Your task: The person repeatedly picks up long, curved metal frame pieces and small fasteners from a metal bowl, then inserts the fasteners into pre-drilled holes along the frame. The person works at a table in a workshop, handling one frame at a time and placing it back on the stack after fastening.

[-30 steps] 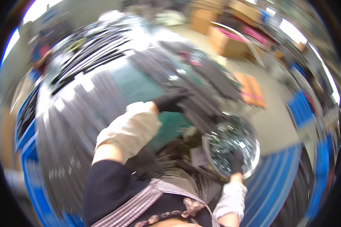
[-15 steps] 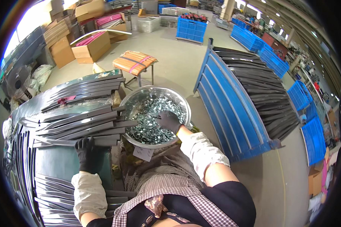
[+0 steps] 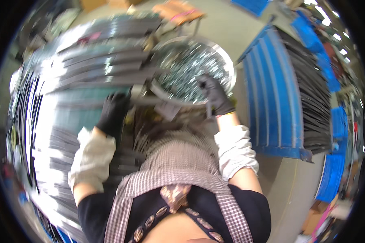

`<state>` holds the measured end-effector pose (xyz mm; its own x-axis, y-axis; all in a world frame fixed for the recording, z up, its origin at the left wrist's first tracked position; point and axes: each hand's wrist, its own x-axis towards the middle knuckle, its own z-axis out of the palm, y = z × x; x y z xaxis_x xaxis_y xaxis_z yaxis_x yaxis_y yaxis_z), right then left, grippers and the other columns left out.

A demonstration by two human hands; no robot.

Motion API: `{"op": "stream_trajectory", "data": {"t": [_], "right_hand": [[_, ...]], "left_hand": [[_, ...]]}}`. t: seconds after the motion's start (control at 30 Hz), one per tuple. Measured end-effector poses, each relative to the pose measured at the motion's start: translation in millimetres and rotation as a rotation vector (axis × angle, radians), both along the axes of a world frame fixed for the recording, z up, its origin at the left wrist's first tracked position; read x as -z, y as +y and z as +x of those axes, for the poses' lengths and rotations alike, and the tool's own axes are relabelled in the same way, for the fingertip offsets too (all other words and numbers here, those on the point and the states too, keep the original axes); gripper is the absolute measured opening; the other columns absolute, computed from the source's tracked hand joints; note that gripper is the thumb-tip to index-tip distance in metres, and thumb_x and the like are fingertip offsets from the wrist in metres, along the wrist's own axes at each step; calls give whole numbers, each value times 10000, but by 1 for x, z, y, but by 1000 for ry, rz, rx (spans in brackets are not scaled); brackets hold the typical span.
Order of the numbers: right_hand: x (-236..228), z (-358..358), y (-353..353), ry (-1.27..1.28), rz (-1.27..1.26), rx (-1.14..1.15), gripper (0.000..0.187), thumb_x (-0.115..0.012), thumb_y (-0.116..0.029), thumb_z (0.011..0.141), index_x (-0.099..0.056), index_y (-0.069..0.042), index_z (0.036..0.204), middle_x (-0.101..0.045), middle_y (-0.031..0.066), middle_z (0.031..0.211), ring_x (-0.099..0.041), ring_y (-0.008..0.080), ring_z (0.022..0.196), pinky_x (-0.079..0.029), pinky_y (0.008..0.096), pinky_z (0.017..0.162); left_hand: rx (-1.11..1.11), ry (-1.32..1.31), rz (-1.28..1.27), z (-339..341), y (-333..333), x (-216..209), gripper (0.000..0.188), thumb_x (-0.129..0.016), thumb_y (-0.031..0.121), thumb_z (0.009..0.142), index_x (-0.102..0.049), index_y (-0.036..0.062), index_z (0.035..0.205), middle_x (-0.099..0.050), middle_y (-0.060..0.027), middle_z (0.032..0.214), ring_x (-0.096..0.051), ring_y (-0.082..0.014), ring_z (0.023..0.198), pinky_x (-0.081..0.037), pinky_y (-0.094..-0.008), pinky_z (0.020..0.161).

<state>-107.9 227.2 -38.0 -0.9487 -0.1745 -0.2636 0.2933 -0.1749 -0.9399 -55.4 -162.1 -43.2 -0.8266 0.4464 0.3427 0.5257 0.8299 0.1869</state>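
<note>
My left hand (image 3: 114,111), in a black glove, is closed on a long dark flat strip (image 3: 152,101) at the table's right edge; the strip's end reaches toward the bowl. Motion blurs it. A wide metal bowl (image 3: 230,83) holds a heap of small shiny metal pieces (image 3: 186,75). Over the bowl's near right rim is my right hand (image 3: 217,95), also black-gloved, its fingers curled together. What sits in those fingers is too blurred to make out. More dark strips (image 3: 105,60) lie in rows on the green table (image 3: 83,117) to the left.
A blue metal rack (image 3: 271,93) loaded with dark strips (image 3: 308,93) stands to the right. Beyond the bowl, a stool (image 3: 196,26) carries a bundle of orange strips (image 3: 178,12). A paper tag (image 3: 167,111) hangs at the bowl's near side. Blue crates (image 3: 332,174) line the far right.
My right hand has lifted out of the metal pieces to the bowl's near rim. My left hand has moved right along the table with a strip in it. The view has tilted down.
</note>
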Motion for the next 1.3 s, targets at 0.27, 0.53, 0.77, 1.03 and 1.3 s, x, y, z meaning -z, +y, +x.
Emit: {"op": "stream_trajectory", "data": {"t": [0.27, 0.53, 0.77, 1.03, 1.3], "right_hand": [[15, 42, -13, -31, -157, 36, 194, -653, -265, 936, -681, -79, 982, -603, -35, 760, -387, 15, 507, -265, 173, 448], [17, 55, -26, 37, -127, 27, 174, -638, -246, 955, -698, -84, 970, -607, -35, 757, -404, 18, 522, -267, 182, 458], [11, 72, -34, 14, -124, -14, 227, -641, -279, 953, -712, -64, 972, -658, -4, 759, -452, 12, 532, -319, 167, 486], [5, 94, -36, 53, -22, -116, 193, -631, -225, 969, -699, -47, 1003, -686, 21, 816, -509, 24, 579, -411, 180, 547], [20, 123, -73, 503, -223, -335, 201, -668, -20, 917, -696, -27, 1116, -725, 104, 980, -692, 159, 843, -558, 283, 800]], "left_hand": [[-16, 35, 12, -5, -11, 14, 426, -786, 241, 737, -697, 155, 1145, -640, -79, 1111, -592, -333, 1049, -474, -455, 903], [-24, 26, -81, -6, -5, 4, 393, -765, 203, 754, -674, 144, 1132, -632, -87, 1059, -590, -335, 1030, -463, -449, 913], [80, 20, -30, 0, -9, -4, 330, -758, 162, 739, -634, 104, 1040, -628, -100, 1051, -590, -349, 1000, -465, -456, 905], [105, -236, 259, 16, -4, 1, 254, -777, 120, 718, -594, 56, 883, -635, -105, 1074, -592, -362, 1017, -470, -442, 918], [262, -706, 438, 60, 61, -40, 192, -734, 182, 861, -711, 16, 953, -657, -138, 903, -639, -309, 847, -510, -380, 774]]}}
